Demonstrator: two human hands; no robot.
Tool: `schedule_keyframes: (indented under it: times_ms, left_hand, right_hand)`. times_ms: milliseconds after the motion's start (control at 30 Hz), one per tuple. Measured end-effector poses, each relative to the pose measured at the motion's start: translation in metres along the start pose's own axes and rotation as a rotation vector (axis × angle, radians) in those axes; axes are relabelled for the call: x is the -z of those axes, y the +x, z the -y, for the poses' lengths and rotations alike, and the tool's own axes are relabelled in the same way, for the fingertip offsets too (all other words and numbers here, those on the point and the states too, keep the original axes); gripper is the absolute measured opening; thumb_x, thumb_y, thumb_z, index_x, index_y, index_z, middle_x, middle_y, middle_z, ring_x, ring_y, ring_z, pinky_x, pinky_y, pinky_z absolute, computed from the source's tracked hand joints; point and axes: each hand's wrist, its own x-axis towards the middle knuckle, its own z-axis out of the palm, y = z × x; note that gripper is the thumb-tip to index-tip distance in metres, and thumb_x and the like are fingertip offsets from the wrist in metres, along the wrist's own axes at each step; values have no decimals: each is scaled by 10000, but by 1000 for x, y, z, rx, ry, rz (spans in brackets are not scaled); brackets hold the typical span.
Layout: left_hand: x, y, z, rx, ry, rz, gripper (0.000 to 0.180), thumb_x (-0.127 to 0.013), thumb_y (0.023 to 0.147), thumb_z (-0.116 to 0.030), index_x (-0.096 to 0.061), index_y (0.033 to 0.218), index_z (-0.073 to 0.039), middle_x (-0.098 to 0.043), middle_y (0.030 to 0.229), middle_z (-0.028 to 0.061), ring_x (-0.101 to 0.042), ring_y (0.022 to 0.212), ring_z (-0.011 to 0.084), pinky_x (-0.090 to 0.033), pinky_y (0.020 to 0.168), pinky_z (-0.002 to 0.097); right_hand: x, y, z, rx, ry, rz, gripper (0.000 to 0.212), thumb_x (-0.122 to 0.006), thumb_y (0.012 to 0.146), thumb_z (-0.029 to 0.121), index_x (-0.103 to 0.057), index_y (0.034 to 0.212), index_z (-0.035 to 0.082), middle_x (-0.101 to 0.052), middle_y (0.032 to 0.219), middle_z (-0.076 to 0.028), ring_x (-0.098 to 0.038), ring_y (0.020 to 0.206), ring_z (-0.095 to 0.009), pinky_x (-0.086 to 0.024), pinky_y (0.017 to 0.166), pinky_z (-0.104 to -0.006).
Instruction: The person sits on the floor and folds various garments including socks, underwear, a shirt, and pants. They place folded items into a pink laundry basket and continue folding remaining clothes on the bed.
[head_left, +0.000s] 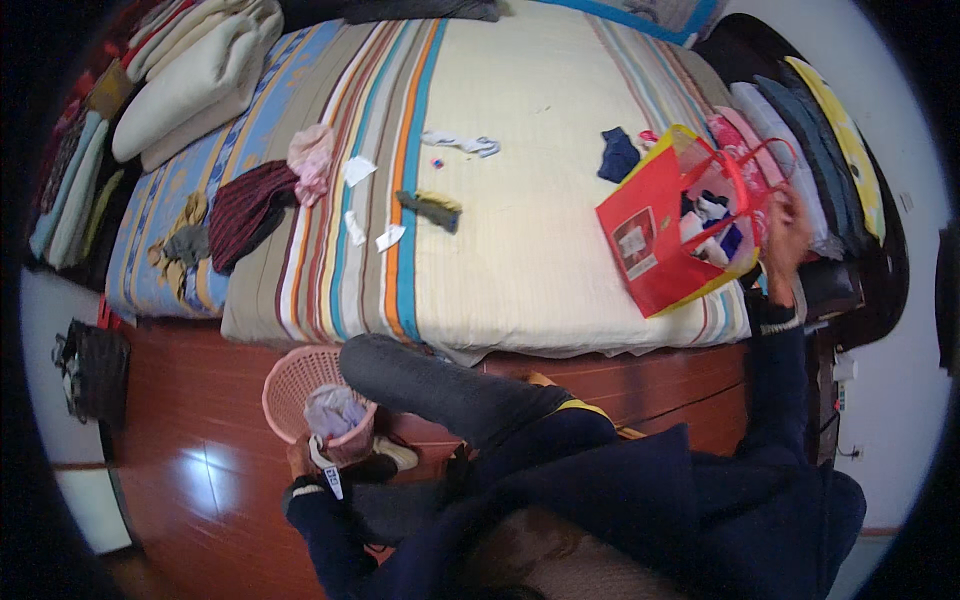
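Observation:
A red shopping bag (628, 247) with a yellow edge leans on the right part of the bed, its mouth showing dark, white and blue cloth pieces (708, 222). My right hand (787, 235) is at the bag's right side, its fingers closed around the red handles; they are slightly blurred. Low on the left, my left hand (299, 458) grips the rim of a pink plastic basket (292, 392), though its fingers are partly hidden. Inside the basket lies pale lilac cloth (335, 411). A white tag (327, 470) hangs beside that hand.
On the striped bed (520, 260) lie white socks (460, 144), a dark green cloth (430, 210), navy cloth (619, 155), a dark red garment (252, 213), and a pink garment (312, 160). Folded blankets (200, 90) rise at the left. My grey-trousered leg (440, 385) is beside the basket.

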Motion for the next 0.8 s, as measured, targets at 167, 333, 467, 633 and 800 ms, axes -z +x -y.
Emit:
schedule_keyframes:
  times_ms: [167, 333, 467, 633, 800]
  left_hand:
    - [3, 11, 8, 165, 36, -69, 244, -506, 844, -236, -595, 721, -44, -579, 635, 110, -527, 485, 242, -439, 447, 359]
    - [14, 22, 21, 120, 163, -198, 254, -604, 770, -142, -615, 822, 106, -642, 738, 149, -634, 620, 255, -495, 510, 401]
    - [12, 0, 18, 111, -20, -97, 201, -583, 767, -111, -613, 756, 87, -622, 665, 125, -609, 539, 237, -473, 464, 360]
    - [-2, -26, -2, 154, -7, -131, 154, -541, 817, -111, -564, 715, 3, -564, 578, 115, -558, 460, 231, -443, 406, 349]
    - [-11, -28, -8, 191, -91, -137, 161, -548, 803, -88, -573, 705, 37, -587, 587, 120, -574, 435, 234, -455, 380, 345]
  right_hand:
    - [-44, -47, 130, 545, 476, -121, 168, -537, 821, 11, -590, 975, -29, -628, 863, -134, -596, 762, -238, -491, 669, -310]
    - [-268, -130, 198, 205, 583, 597, 301, -658, 713, 87, -593, 1000, 21, -604, 988, -169, -566, 899, -340, -468, 790, -386]
    - [-419, -181, 196, 276, 268, 584, 353, -652, 744, 137, -588, 1079, 44, -578, 1014, -159, -570, 894, -314, -474, 753, -406]
    - [-466, -194, 176, 192, 501, 989, 330, -670, 734, 215, -627, 1001, 25, -586, 850, -123, -584, 814, -285, -463, 747, -412]
    - [-488, -164, 144, -45, 650, 1235, 415, -720, 742, 360, -650, 963, 16, -642, 832, -127, -614, 754, -206, -482, 674, -327]
